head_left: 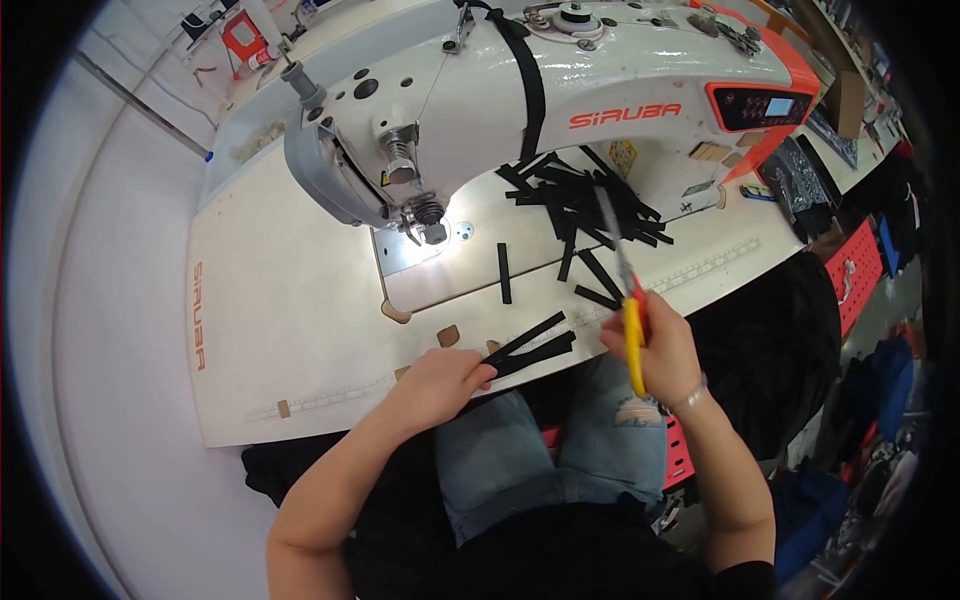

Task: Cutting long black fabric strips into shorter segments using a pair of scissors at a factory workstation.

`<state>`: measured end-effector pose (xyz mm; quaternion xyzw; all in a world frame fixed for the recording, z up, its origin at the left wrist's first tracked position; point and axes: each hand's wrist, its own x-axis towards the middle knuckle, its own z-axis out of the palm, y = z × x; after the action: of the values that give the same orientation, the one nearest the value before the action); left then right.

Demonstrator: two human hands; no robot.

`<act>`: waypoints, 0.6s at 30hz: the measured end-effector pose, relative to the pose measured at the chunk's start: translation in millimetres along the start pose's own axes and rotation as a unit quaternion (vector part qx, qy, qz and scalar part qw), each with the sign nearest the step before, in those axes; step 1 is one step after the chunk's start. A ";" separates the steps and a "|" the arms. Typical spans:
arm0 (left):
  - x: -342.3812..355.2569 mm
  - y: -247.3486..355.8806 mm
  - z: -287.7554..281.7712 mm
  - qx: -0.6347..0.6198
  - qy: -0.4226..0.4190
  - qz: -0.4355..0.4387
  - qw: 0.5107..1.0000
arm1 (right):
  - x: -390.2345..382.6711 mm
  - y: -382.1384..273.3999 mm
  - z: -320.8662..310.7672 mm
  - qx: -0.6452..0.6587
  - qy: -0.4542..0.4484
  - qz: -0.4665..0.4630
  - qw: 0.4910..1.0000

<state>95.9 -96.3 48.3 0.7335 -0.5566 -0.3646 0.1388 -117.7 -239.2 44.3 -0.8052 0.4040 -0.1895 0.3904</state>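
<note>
Near the front edge of the sewing table, my left hand (438,388) is closed on several black fabric strips (538,352), whose free ends fan out to the right. My right hand (665,350) grips scissors (632,335) with yellow and red handles, the blades pointing up and away over the table. Beyond the blades lies a loose pile of short black strips (580,195) under the machine arm. One separate strip (504,274) rests upright in the view beside the needle plate, and a couple more lie near the scissors.
A white and orange sewing machine (640,75) spans the back of the table (290,290), its needle area lit. A long black band (533,95) hangs over its arm. Black cloth (765,340) drapes at the right, beside my jeans-covered legs (500,450). A white wall stands left.
</note>
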 end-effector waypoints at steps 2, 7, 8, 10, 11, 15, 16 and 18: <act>-1.1 -1.0 -0.9 -0.009 0.001 0.002 1.000 | -22.7 8.1 -7.2 0.094 -0.020 0.039 0.995; -1.1 -0.9 -3.2 -0.020 -0.004 0.003 1.000 | -93.9 31.8 5.5 0.265 -0.220 0.063 0.937; -0.6 -0.9 -3.3 -0.023 -0.006 0.003 1.000 | -101.3 32.1 8.5 0.275 -0.279 0.075 0.917; 0.8 0.8 -4.4 -0.024 -0.014 -0.005 1.000 | -110.3 29.7 17.4 0.257 -0.313 0.100 0.909; 0.2 1.6 -5.0 -0.024 -0.020 -0.015 0.999 | -112.9 27.6 22.0 0.237 -0.347 0.123 0.899; -1.9 2.1 -5.5 -0.028 -0.017 -0.015 0.999 | -116.2 24.7 40.5 0.243 -0.372 0.105 0.890; -2.3 2.6 -5.8 -0.031 -0.018 -0.019 0.999 | -116.6 23.5 43.9 0.254 -0.376 0.101 0.885; -1.5 1.0 -5.2 -0.034 -0.020 -0.024 0.999 | -115.3 22.0 49.4 0.280 -0.380 0.093 0.877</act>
<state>98.7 -96.3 53.1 0.7339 -0.5289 -0.4011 0.1442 -167.5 -131.7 -2.5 -0.6312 0.2278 0.0628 0.7387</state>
